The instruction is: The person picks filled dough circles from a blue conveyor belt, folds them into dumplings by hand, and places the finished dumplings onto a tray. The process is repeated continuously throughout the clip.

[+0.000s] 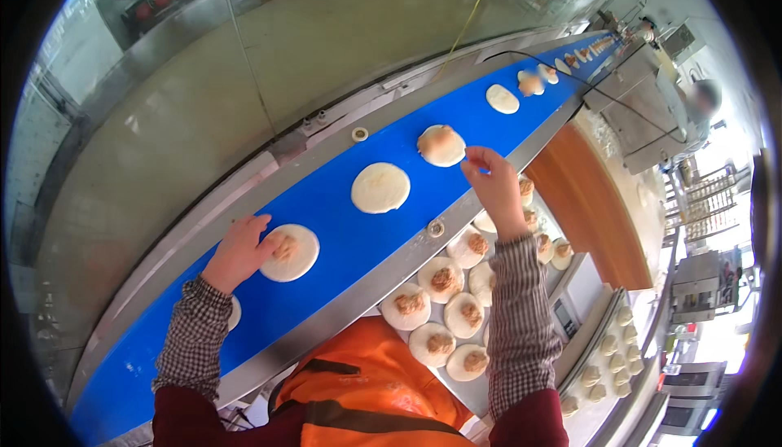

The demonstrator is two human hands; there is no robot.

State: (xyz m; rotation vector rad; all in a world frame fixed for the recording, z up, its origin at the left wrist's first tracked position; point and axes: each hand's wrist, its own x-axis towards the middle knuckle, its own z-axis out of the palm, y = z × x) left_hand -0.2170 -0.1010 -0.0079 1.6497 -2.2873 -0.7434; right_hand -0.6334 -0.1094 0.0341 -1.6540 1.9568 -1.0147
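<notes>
A long blue conveyor belt (326,203) runs from lower left to upper right and carries flat round dough discs. My left hand (238,251) rests on the left edge of a disc (291,253) that has a lump of brown filling in its middle. My right hand (493,182) pinches the right edge of another filled disc (441,145) farther up the belt. Between them lies a plain disc without filling (380,187). More discs (502,98) sit farther along the belt.
A tray (570,284) below my right forearm holds several filled dough discs (444,280). A second tray with small dough balls (607,357) lies to the right. A wooden board (595,203) and a metal machine (643,113) stand beyond. Another person (702,101) stands far right.
</notes>
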